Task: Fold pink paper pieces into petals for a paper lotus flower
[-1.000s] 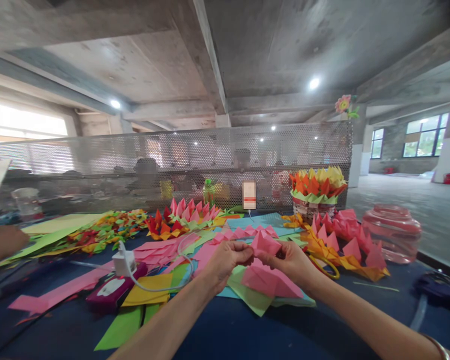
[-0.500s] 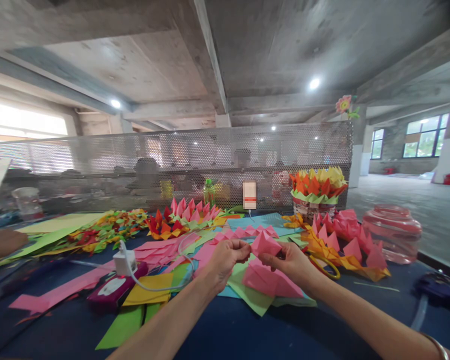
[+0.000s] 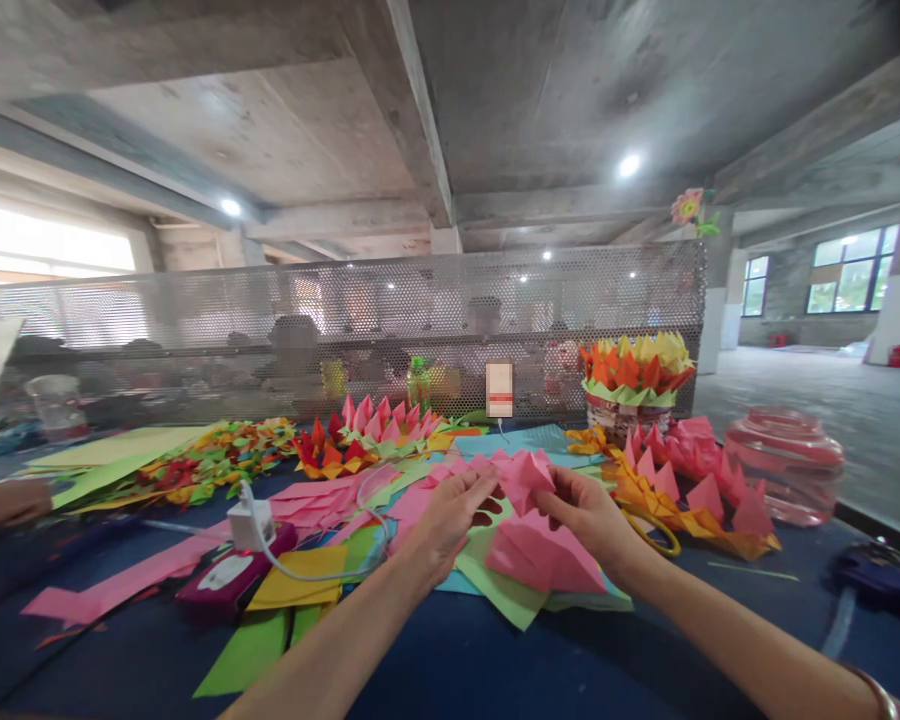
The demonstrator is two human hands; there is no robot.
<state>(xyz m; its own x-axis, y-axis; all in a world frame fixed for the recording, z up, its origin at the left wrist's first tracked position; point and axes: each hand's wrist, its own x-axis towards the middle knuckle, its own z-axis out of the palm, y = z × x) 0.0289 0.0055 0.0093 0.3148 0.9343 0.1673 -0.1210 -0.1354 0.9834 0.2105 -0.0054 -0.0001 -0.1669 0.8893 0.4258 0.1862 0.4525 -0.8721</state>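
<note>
Between my two hands is a folded piece of pink paper with raised points. My left hand pinches its left edge between thumb and fingertips, the lower fingers slightly curled. On the other side, my right hand grips the right edge with thumb and fingers. Below them a larger pink paper stack lies over light green sheets. Behind my hands runs a row of pink folded points, partly hidden by them. Yellow-handled scissors rest just right of my right wrist.
A purple power strip with a white charger sits left. Paper lotus flowers and a pink-tinted plastic jar stand right. A metal mesh partition closes the back. Another person's hand is at the far left.
The pink folded paper has tilted and risen slightly. My right hand has moved a little up and left. The other person's hand at the far left has dropped lower.
</note>
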